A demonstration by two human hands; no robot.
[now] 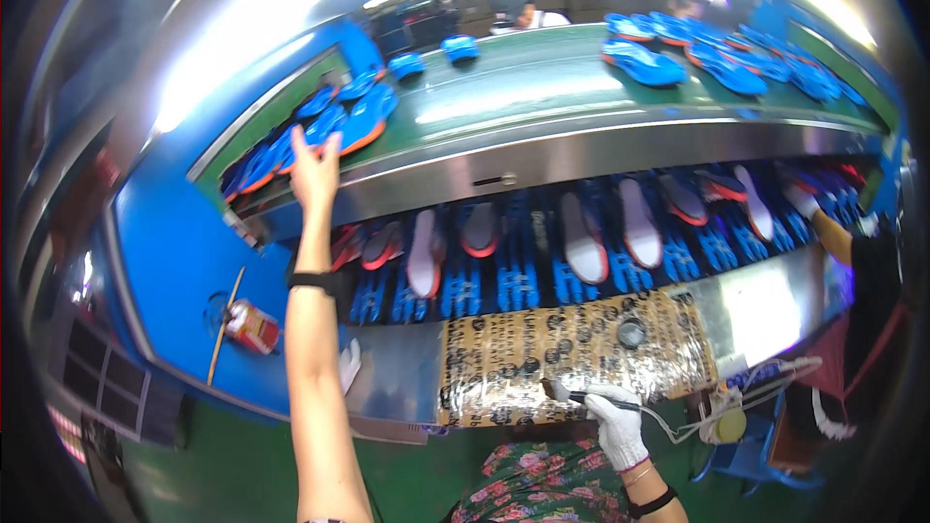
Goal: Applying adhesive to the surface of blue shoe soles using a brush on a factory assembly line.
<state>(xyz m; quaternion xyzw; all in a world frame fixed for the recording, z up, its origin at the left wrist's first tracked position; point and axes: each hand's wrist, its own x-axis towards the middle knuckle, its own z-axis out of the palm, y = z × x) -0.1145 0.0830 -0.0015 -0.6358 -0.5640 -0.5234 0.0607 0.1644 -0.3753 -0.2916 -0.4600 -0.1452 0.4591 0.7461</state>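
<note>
The bare left hand [315, 174] touches a glossy blue rubbery shoe sole with an orange rim [360, 126] on the smooth dark-green conveyor belt [542, 73] — its sheen catches the lamps. The belt's brushed steel edge [581, 160] shines brightly. The right hand [620, 431], in a white knitted cloth glove, grips a dark-handled bristle brush [572, 394] over crinkled, printed paper under shiny wrap [572, 349] — the blue side table [184, 271] looks matt.
</note>
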